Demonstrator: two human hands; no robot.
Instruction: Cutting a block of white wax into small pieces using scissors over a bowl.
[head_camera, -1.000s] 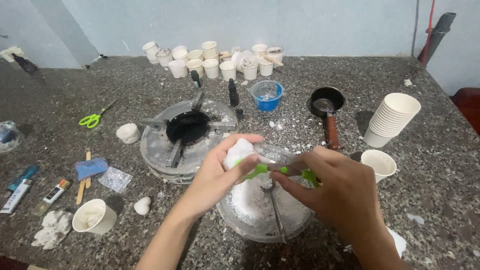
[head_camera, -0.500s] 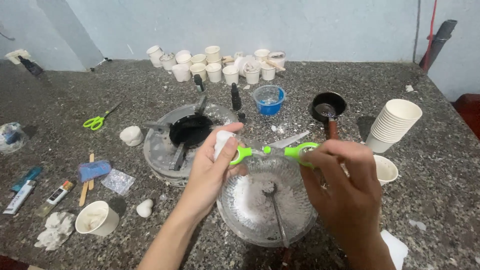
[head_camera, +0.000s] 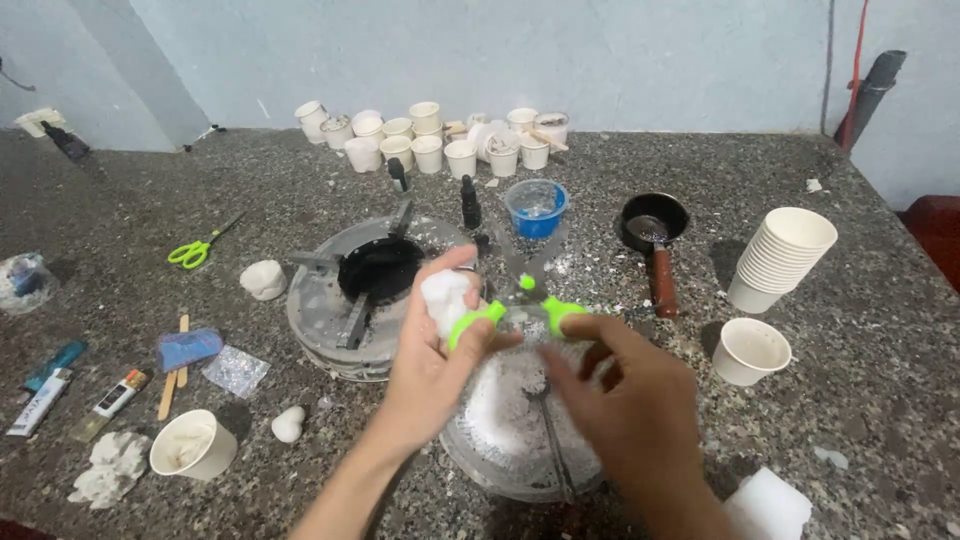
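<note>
My left hand (head_camera: 425, 365) grips white wax lump (head_camera: 445, 297) plus one green handle of scissors (head_camera: 515, 312), fingers curled tight. My right hand (head_camera: 625, 405) pinches other handle, blades up over clear bowl (head_camera: 480, 460). Judgement: keep lump above bowl so shavings land inside. Bowl holds white flakes and metal spoon (head_camera: 548, 435). Blue cup (head_camera: 536, 208): contents unclear. Small black pan (head_camera: 653, 222): dark residue. Paper cup (head_camera: 190, 445) near left: white filling. Stacked cups (head_camera: 780, 258) at right.

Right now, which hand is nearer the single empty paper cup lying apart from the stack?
Right. The right hand is just left of the paper cup; the left hand, holding a white lump, sits farther left across the bowl.
</note>
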